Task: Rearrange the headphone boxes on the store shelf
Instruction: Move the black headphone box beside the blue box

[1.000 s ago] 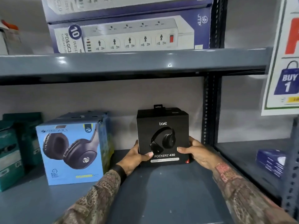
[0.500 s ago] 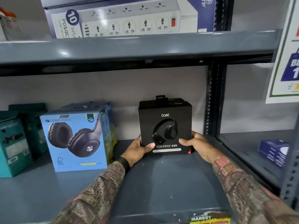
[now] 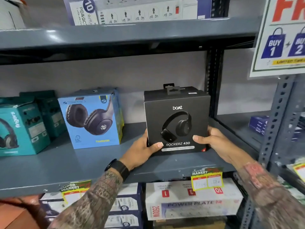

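Note:
A black headphone box point(image 3: 177, 119) marked "boAt Rockerz 430" stands upright on the grey middle shelf point(image 3: 92, 164), near its right post. My left hand point(image 3: 142, 147) grips the box's lower left edge, thumb on the front. My right hand point(image 3: 212, 140) grips its lower right edge, thumb also on the front. To the left stands a light blue headphone box point(image 3: 92, 119), apart from the black one. Further left are teal headphone boxes point(image 3: 21, 128), one behind another.
A grey upright post point(image 3: 213, 80) stands just right of the black box. Power strip boxes point(image 3: 137, 10) sit on the upper shelf and more point(image 3: 191, 200) on the one below. A sale sign point(image 3: 283, 35) hangs at the right. Price tags point(image 3: 207, 180) stick on the shelf edge.
Both hands and the black box have come forward toward the shelf's front edge. The view has tilted down, so the lower shelf and price tags now show.

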The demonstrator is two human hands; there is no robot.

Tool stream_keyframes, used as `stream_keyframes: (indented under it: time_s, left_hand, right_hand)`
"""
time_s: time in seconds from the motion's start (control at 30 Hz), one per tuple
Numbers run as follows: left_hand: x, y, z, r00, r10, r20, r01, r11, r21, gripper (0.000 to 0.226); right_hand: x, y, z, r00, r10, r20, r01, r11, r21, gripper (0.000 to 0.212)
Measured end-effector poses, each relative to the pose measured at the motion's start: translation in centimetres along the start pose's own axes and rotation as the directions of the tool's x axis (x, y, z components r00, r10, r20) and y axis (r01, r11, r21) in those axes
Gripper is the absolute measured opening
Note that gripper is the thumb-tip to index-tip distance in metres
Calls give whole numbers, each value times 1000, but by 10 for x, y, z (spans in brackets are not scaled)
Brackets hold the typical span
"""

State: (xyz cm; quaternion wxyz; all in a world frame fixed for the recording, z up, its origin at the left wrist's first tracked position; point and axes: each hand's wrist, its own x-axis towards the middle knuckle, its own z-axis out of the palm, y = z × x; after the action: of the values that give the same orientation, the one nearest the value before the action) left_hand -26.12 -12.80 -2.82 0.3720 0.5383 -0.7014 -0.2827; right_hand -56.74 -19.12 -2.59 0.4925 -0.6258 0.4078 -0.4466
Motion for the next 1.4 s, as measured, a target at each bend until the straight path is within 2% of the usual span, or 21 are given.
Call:
stream_keyframes:
  time_s: [0.23, 0.4, 0.6, 0.67, 0.77, 0.83, 0.87, 0.9, 0.93, 0.97, 1.03, 1.13, 1.2, 1.33, 1.4]
  left_hand:
    - [-36, 11, 13, 993, 28, -111, -21, 998, 64, 59]
    - [-39, 14, 11, 993, 30, -116, -25, 999, 48, 67]
    - [-38, 11, 14, 992, 27, -122, -18, 997, 74, 66]
    - [-36, 10, 13, 994, 16, -112, -13, 999, 30, 73]
    - [-40, 8, 8, 994, -35, -102, 24, 994, -104, 106]
    - [-55, 3, 2, 991, -69, -118, 49, 985, -167, 110]
    - [-63, -1, -3, 989, -68, -131, 44, 984, -175, 108]
    - [-74, -8, -12, 986, -67, -154, 41, 985, -169, 104]
    - [-84, -12, -19, 981, -65, -184, 36, 987, -154, 100]
    - [-94, -17, -29, 973, -67, -222, 32, 987, -159, 94]
    - [-113, -22, -52, 955, -78, -287, 27, 984, -176, 82]
    - [-136, -32, -90, 925, -84, -370, 15, 982, -186, 62]
    - [-145, -45, -119, 896, -88, -435, 10, 984, -179, 55]
    - [-141, -73, -173, 799, -99, -594, -50, 972, -229, 56]
    - [-125, -80, -198, 807, -109, -580, -44, 969, -243, 73]
  right_hand:
    - [-36, -3, 6, 998, -25, -57, 24, 1000, -12, 44]
    - [-39, -5, 8, 998, -6, -61, 3, 999, -54, 39]
    - [-40, -4, 11, 998, 0, -68, -5, 997, -81, 30]
    - [-46, -9, 13, 998, -11, -64, 3, 992, -123, 33]
    - [-67, -16, 21, 989, -91, -113, 70, 981, -181, 52]
    - [-88, -15, 32, 919, -195, -342, 140, 974, -180, 70]
    - [-99, -12, 39, 840, -251, -482, 174, 964, -199, 66]
    - [-107, -5, 51, 750, -306, -586, 207, 951, -231, 52]
    - [-117, 1, 61, 690, -335, -642, 234, 942, -240, 39]
    - [-125, 5, 76, 676, -334, -657, 252, 942, -221, 33]
    - [-136, 10, 113, 735, -333, -591, 247, 943, -223, 37]
    - [-139, 3, 183, 847, -337, -411, 250, 935, -252, 33]
    - [-129, -9, 230, 860, -388, -331, 309, 913, -267, 32]
    - [-82, -39, 295, 876, -423, -230, 374, 899, -229, 39]
    - [-39, -50, 311, 907, -357, -223, 316, 927, -202, 57]
